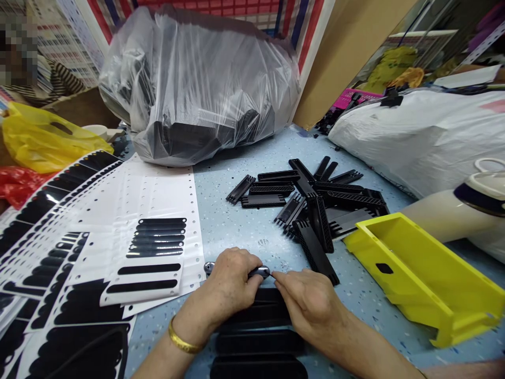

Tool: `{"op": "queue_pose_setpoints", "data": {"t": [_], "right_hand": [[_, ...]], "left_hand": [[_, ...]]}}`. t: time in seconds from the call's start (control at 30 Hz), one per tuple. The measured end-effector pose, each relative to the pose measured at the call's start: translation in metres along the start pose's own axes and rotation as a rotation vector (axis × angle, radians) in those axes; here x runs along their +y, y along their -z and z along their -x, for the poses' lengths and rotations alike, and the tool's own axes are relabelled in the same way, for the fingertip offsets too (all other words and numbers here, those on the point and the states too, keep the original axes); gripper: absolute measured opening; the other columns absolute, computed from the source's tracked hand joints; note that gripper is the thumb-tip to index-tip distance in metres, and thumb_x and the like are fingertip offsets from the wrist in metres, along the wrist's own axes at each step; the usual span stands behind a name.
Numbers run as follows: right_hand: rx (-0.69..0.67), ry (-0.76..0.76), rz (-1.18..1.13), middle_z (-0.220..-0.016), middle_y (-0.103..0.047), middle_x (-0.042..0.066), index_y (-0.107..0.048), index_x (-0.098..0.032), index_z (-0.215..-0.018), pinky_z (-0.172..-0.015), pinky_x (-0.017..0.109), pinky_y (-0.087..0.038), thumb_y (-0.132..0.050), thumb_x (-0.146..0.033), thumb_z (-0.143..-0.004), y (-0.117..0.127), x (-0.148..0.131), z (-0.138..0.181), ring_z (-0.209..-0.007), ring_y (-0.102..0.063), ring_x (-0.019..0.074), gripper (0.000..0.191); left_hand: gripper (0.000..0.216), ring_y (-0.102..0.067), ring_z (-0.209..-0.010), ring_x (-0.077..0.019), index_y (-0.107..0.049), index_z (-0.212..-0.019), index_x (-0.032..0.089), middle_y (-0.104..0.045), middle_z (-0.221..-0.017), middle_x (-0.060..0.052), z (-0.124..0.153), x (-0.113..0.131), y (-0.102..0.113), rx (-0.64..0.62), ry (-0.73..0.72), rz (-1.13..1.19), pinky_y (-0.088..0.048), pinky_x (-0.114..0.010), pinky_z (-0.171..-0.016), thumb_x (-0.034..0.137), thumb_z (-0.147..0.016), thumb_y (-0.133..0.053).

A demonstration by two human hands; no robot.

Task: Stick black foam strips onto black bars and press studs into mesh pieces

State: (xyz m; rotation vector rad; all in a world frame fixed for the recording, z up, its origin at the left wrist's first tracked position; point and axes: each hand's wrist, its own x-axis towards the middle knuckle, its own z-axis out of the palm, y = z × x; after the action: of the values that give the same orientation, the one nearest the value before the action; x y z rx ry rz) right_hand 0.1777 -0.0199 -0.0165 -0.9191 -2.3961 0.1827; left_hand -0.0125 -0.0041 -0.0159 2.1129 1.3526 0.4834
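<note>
The middle of the dark glossy strip (259, 271) is hidden behind the left hand (233, 276); only its two ends show, near the front of the speckled surface (232, 239). Just nearer than it lie black strips (260, 342), partly covered by the hands and cut off by the bottom edge, so their full number cannot be told; at least three show. The dark contents of the big clear bag (221, 95) at the back are blurred by its plastic, and the white sack (418, 131) and the white container (473, 197) run out of view on the right. Counted, there is one yellow bin (442, 300), one yellow bag (43, 137), one red bag (19, 184) and one gold bracelet (184, 339), worn on the left wrist. Several sticker sheets (165, 189) overlap at left; the small one on top bears two long black bands below a tight group. The black plastic pieces (315, 210) heaped beyond the right hand (310, 297) overlap too much to count. The left hand curls closed round the glossy strip, and the right hand has its thumb and forefinger pressed together at the strip's right end.
</note>
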Motion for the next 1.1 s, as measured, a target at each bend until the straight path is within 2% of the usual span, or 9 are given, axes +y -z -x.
{"op": "queue_pose_setpoints", "data": {"t": [0.13,0.27,0.47,0.63,0.97,1.1], "right_hand": [[0.036,-0.043,-0.109,-0.060,-0.055,-0.001,-0.065,-0.016,-0.093,-0.054,0.027,-0.039,-0.042,-0.003,-0.091,0.002,0.004,0.003,-0.052,-0.051,0.0137,0.027],[0.035,-0.107,-0.186,-0.060,-0.050,-0.002,-0.066,-0.018,-0.086,-0.051,0.024,-0.037,-0.043,-0.006,-0.092,0.001,0.006,0.005,-0.052,-0.047,0.0118,0.026],[0.002,-0.126,-0.168,-0.058,-0.044,-0.001,-0.060,-0.018,-0.067,-0.050,0.026,-0.032,-0.040,-0.007,-0.092,0.001,0.004,-0.001,-0.052,-0.044,0.0122,0.034],[-0.016,-0.118,-0.155,-0.058,-0.042,-0.002,-0.060,-0.018,-0.066,-0.050,0.026,-0.030,-0.040,-0.006,-0.092,0.002,0.005,-0.004,-0.051,-0.041,0.0122,0.035],[-0.084,-0.133,-0.139,-0.059,-0.045,-0.001,-0.064,-0.018,-0.070,-0.051,0.025,-0.034,-0.039,-0.008,-0.091,0.003,0.007,-0.005,-0.053,-0.045,0.0130,0.034],[-0.255,-0.246,-0.321,-0.066,-0.059,0.001,-0.068,-0.018,-0.074,-0.057,0.023,-0.041,-0.046,-0.010,-0.086,0.007,0.018,-0.019,-0.061,-0.056,0.0133,0.027]], "left_hand": [[0.016,-0.066,-0.084,-0.0229,-0.074,-0.086,0.021,-0.075,-0.084,-0.005,0.000,0.001,0.004,-0.044,-0.009,0.003,-0.050,-0.035,-0.079,0.014,-0.078,-0.063],[0.016,-0.066,-0.083,-0.0228,-0.075,-0.085,0.020,-0.075,-0.084,-0.005,0.000,0.001,0.006,-0.067,-0.028,-0.007,-0.048,-0.034,-0.080,0.012,-0.077,-0.063],[0.017,-0.065,-0.081,-0.0215,-0.074,-0.084,0.022,-0.074,-0.081,-0.004,0.000,-0.003,0.005,-0.053,-0.065,0.001,-0.047,-0.033,-0.078,0.012,-0.079,-0.061],[0.018,-0.065,-0.080,-0.0219,-0.074,-0.085,0.022,-0.074,-0.080,-0.003,0.000,-0.002,0.006,-0.064,-0.058,0.005,-0.048,-0.034,-0.079,0.012,-0.079,-0.061],[0.018,-0.065,-0.081,-0.0221,-0.074,-0.085,0.023,-0.073,-0.080,-0.003,0.001,-0.002,0.006,-0.058,-0.060,0.006,-0.048,-0.035,-0.080,0.012,-0.079,-0.061],[0.019,-0.065,-0.081,-0.0226,-0.075,-0.087,0.020,-0.074,-0.081,-0.004,0.000,-0.002,0.006,-0.059,-0.051,0.011,-0.048,-0.034,-0.079,0.011,-0.076,-0.063]]}}
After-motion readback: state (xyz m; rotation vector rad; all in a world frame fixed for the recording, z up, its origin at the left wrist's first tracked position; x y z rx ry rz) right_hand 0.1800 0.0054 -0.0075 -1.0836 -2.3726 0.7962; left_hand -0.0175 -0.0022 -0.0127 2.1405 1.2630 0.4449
